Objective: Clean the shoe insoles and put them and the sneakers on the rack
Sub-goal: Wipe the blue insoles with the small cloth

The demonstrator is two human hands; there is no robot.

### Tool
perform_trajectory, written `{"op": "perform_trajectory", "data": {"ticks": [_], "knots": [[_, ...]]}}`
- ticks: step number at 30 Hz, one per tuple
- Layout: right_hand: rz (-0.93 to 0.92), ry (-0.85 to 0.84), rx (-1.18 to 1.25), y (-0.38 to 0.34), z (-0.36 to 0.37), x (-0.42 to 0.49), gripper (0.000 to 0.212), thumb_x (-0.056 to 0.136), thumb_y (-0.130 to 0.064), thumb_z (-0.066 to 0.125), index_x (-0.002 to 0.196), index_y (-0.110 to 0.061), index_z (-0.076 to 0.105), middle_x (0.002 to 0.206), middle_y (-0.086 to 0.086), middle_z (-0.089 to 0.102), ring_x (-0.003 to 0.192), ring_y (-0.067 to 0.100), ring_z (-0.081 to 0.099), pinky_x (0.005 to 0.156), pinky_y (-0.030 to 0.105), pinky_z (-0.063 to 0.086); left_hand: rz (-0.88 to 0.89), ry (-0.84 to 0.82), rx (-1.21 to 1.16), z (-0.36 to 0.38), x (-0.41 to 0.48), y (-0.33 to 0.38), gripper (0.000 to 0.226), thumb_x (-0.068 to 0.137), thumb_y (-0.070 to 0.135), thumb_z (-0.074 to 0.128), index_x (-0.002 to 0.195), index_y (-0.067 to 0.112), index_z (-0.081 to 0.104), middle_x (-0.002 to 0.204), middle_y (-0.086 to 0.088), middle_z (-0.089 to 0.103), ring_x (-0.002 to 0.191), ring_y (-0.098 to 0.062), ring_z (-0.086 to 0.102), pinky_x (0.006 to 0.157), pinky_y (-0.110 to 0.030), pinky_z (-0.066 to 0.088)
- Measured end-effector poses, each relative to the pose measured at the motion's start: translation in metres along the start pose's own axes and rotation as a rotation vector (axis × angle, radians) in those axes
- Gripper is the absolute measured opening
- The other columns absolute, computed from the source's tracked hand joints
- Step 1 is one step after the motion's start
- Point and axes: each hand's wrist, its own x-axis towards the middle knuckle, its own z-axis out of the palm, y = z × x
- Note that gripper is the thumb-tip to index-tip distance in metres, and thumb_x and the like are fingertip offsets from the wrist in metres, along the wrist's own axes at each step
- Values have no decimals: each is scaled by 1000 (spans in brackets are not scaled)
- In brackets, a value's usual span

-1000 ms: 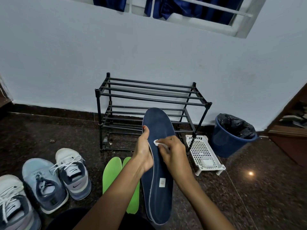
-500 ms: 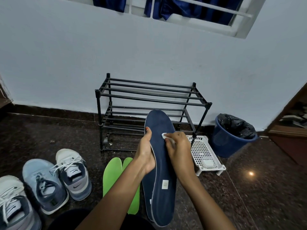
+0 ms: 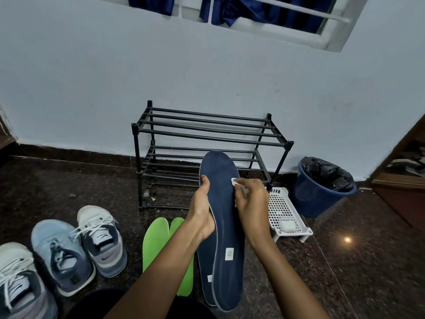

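My left hand grips two dark blue insoles stacked together by their left edge, toes pointing up. My right hand pinches a small white wipe against the front insole's right edge, above its middle. Two green insoles lie on the floor beneath my left forearm. Sneakers stand on the floor at the left: a white and navy one, a light blue one, and a white and grey one at the corner. The black two-tier rack stands bare against the wall.
A white perforated basket with a small white object in it sits on the floor right of the rack. Further right stands a blue bin lined with a black bag. A wooden doorway or cabinet edge bounds the right side.
My right hand with the wipe has slid up the insole, from near its middle towards the toe half and its right edge. The insoles sit slightly lower in view.
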Motion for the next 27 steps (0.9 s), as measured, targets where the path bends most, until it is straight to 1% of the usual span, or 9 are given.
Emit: {"op": "perform_trajectory", "data": {"ticks": [4,8,10,14,18,20,22,25,27], "knots": [[-31,-69,8,1,2,-6,19,85,2,56,99,-5,67,90,5,55,83,10,52,74,0,35,15,26,27,-2,0,1,58,98,51,31,90,6,67,75,-10,73,66,-20,69,63,-32,52],[-57,-135,17,1,-1,-11,19,85,3,56,97,-5,68,89,5,54,84,5,52,75,0,34,12,28,8,-1,1,1,57,98,50,32,88,5,66,72,-11,72,62,-20,70,60,-30,52],[-4,-92,79,1,-4,-7,17,86,2,55,98,-4,67,92,7,56,82,-2,51,73,-1,36,3,17,18,0,0,-1,56,98,50,32,89,6,66,74,-10,73,63,-20,70,57,-28,53],[65,8,143,2,-3,1,16,88,-1,55,98,-6,66,92,7,58,76,-3,52,68,6,40,-18,-1,10,1,-2,-3,57,98,49,31,88,6,66,73,-10,73,61,-20,70,52,-26,54],[31,-52,135,2,-1,-2,17,86,3,55,98,-2,66,95,9,59,82,-6,53,74,1,39,3,18,21,-1,-1,-1,55,98,49,32,90,6,66,74,-10,73,63,-20,70,56,-28,54],[-26,-117,80,3,0,-5,17,85,2,57,95,-5,68,92,7,60,83,-4,52,76,1,37,13,19,19,-2,0,0,56,98,49,32,90,6,66,74,-10,73,63,-20,70,57,-29,54],[-30,-130,62,6,0,-3,16,85,1,58,94,-7,69,91,4,59,82,-3,52,75,2,38,9,13,7,-1,0,0,57,98,49,31,90,5,66,74,-11,73,63,-21,70,56,-28,54],[45,-38,114,8,-1,6,15,86,-1,57,95,-7,67,95,10,61,79,7,57,71,7,42,-5,-7,-3,1,-1,-2,56,99,48,31,91,6,66,76,-11,73,63,-20,70,53,-26,55],[81,-1,134,8,-2,12,14,88,-3,56,97,-6,66,96,11,62,78,5,56,69,4,41,-8,-16,-13,1,-1,-3,56,99,48,31,93,5,66,77,-11,73,64,-21,71,52,-26,55]]}}
